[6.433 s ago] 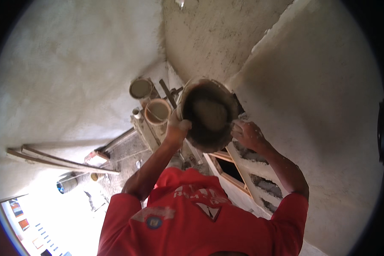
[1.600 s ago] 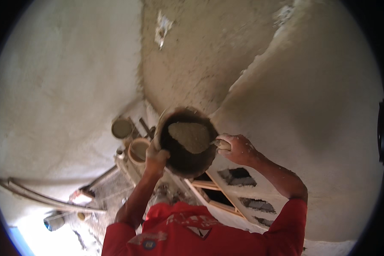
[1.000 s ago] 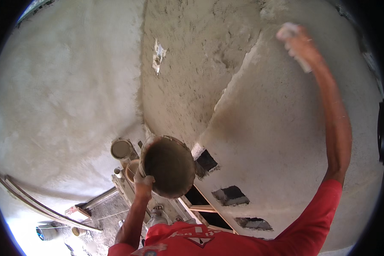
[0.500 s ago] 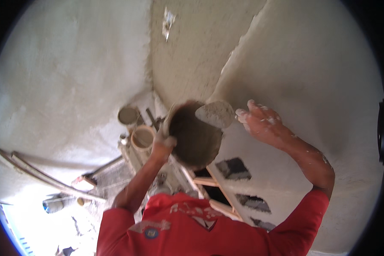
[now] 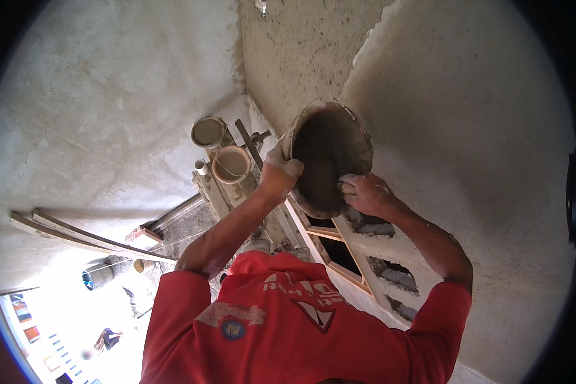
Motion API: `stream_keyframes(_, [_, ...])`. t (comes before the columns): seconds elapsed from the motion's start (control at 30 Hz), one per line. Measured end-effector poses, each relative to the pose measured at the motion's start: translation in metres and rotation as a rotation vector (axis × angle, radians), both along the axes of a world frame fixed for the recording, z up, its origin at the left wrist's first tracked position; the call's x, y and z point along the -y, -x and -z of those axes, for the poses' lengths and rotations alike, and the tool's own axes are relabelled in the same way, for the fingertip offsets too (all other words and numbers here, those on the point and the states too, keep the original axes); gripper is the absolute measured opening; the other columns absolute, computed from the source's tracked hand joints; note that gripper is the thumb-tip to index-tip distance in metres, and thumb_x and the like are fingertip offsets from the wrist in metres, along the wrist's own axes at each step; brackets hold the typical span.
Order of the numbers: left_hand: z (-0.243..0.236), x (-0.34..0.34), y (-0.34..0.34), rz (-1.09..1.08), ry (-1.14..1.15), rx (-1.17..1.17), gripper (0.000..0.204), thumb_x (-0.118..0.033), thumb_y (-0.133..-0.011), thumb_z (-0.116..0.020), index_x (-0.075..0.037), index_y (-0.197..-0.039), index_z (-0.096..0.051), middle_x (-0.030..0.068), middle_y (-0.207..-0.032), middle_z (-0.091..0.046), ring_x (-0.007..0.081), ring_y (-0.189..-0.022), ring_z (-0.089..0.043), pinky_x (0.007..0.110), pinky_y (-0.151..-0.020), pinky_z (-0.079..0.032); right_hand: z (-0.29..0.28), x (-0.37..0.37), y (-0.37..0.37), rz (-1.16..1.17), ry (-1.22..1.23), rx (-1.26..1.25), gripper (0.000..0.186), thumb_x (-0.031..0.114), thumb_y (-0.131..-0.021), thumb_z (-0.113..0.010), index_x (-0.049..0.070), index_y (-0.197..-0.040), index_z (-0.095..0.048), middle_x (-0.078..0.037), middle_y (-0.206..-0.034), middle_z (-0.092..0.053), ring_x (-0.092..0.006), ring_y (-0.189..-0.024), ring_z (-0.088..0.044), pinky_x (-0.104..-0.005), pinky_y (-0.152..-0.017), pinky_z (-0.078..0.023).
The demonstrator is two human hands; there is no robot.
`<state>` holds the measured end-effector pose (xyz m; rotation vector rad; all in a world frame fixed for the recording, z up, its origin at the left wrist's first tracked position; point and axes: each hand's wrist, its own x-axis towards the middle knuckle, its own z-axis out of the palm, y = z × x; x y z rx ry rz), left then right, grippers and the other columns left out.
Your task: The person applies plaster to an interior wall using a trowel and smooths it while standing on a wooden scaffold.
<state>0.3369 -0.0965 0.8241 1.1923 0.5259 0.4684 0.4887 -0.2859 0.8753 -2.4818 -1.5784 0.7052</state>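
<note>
A round bucket (image 5: pixel 357 137) coated in grey residue is held up before me, its mouth toward me. Dark wet mortar (image 5: pixel 320 160) shows inside. My left hand (image 5: pixel 280 174) is closed on the bucket's left rim, thumb over the edge. My right hand (image 5: pixel 368 194), smeared with plaster, is at the lower right of the mouth with its fingers curled. The trowel it held in the earlier picture is now hidden, its blade seemingly down in the bucket. Behind the bucket is a strip of rough fresh plaster (image 5: pixel 294 51) in the wall corner.
Two smaller buckets, a grey one (image 5: pixel 209 132) and an orange-rimmed one (image 5: pixel 231 164), and a white cup (image 5: pixel 201 167) stand on scaffold planks (image 5: pixel 215 196) to the left. Below right are a wooden ladder-like frame (image 5: pixel 352 276) and wall openings (image 5: pixel 390 275). Long boards (image 5: pixel 89 240) lean at left.
My right hand has brought the trowel from above the bucket's right rim down to its mouth, and the blade is out of sight. The bucket sits higher and further right in view.
</note>
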Motion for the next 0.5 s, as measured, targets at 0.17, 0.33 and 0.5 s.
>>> stream_keyframes(0.17, [-0.015, -0.004, 0.004, -0.059, 0.145, 0.103, 0.053, 0.002, -0.068, -0.051, 0.004, -0.120, -0.057, 0.0047, -0.089, -0.062, 0.0127, -0.075, -0.056, 0.026, -0.066, -0.047, -0.004, 0.005, -0.005, 0.076, -0.163, -0.023, 0.043, 0.023, -0.077, -0.072, 0.005, -0.115, -0.064, -0.020, -0.096, -0.069, -0.0380, -0.087, -0.067, -0.0428, -0.082, -0.053])
stream_keyframes(0.33, [-0.028, -0.015, 0.016, -0.063, 0.017, 0.025, 0.055, -0.001, -0.068, -0.054, 0.004, -0.122, -0.055, 0.0050, -0.094, -0.062, 0.0146, -0.081, -0.056, 0.027, -0.070, -0.047, -0.047, -0.001, -0.018, 0.035, -0.146, 0.048, 0.043, 0.025, -0.078, -0.071, 0.007, -0.117, -0.063, -0.021, -0.098, -0.068, -0.0386, -0.092, -0.065, -0.0432, -0.085, -0.052])
stream_keyframes(0.5, [-0.015, -0.028, 0.021, -0.106, 0.102, 0.075, 0.059, 0.002, -0.067, -0.052, 0.005, -0.127, -0.053, 0.0074, -0.105, -0.063, 0.0167, -0.087, -0.058, 0.027, -0.073, -0.048, -0.133, -0.028, -0.024, -0.002, -0.242, 0.094, 0.043, 0.021, -0.073, -0.075, 0.005, -0.111, -0.063, -0.021, -0.099, -0.067, -0.0352, -0.092, -0.065, -0.0405, -0.084, -0.051])
